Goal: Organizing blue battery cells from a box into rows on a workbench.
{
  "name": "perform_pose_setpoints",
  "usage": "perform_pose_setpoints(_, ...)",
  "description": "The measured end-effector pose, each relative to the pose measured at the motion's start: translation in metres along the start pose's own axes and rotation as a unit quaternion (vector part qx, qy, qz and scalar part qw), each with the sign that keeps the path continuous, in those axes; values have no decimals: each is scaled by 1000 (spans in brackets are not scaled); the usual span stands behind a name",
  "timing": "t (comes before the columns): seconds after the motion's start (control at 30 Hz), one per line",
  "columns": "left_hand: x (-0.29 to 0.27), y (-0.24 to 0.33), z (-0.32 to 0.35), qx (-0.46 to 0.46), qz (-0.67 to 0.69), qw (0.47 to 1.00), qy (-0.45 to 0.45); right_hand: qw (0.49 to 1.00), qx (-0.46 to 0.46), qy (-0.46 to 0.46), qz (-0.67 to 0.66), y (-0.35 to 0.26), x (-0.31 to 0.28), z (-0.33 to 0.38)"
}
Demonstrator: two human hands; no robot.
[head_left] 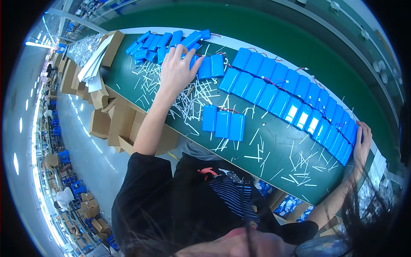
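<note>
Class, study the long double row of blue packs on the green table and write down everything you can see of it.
The double row consists of flat, blue, round-edged packs in a glossy, plastic-looking wrap; a few front ones reflect bright white. They lie flat, side by side, on the green tabletop, slanting down toward the picture's right. Thin wires with small white connectors show between the rows and along the far edge. The right hand is at its right end, apparently touching it.
</note>
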State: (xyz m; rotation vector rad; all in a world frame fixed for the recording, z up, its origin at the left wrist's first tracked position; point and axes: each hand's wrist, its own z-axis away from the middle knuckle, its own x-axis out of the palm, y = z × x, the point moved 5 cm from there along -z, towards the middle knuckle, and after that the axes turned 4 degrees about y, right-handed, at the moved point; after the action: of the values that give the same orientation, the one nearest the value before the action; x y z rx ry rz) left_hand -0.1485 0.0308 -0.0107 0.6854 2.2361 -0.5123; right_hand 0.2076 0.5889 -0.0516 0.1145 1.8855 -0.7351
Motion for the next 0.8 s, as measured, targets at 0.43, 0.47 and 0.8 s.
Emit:
perform_pose_setpoints(0.43, 21, -11, 0, 23, 170, 985, 17, 1000, -9, 10, 13, -5, 0, -4)
perform_pose_setpoints(0.47, 19, -6, -1, 21, 171, 985, 18, 1000, -10, 10, 14, -4, -1, -4)
perform_pose_setpoints(0.8, 19, 33, 17, 92, 94, 988, -87, 1000, 9, -8, 2, 3, 4, -2)
